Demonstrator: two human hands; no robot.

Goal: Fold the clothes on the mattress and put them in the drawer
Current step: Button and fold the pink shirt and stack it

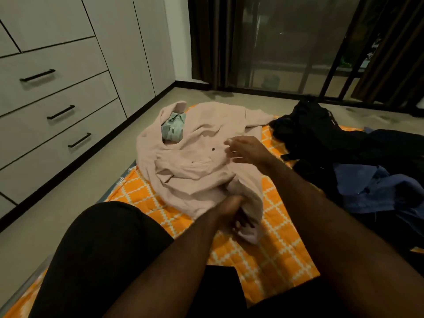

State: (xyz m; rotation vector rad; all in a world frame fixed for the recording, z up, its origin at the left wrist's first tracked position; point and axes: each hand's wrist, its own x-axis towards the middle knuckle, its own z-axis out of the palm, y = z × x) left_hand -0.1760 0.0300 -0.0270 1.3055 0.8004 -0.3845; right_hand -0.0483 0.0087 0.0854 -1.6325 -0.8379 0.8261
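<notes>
A pale pink jacket [195,154] with dark buttons lies spread on the orange checked mattress [263,255]. A light green folded garment [173,129] shows at its collar. My left hand [234,214] grips the jacket's near hem, fingers curled into the cloth. Farther off, my right hand [246,150] hovers over the jacket's right side with its fingers spread and relaxed, holding nothing. White drawers [57,115] with black handles stand closed along the left wall.
A heap of black clothes [321,136] and a blue shirt [371,189] lie on the mattress at the right. My knee in black cloth [103,249] is at the lower left. Dark curtains and a glass door stand behind.
</notes>
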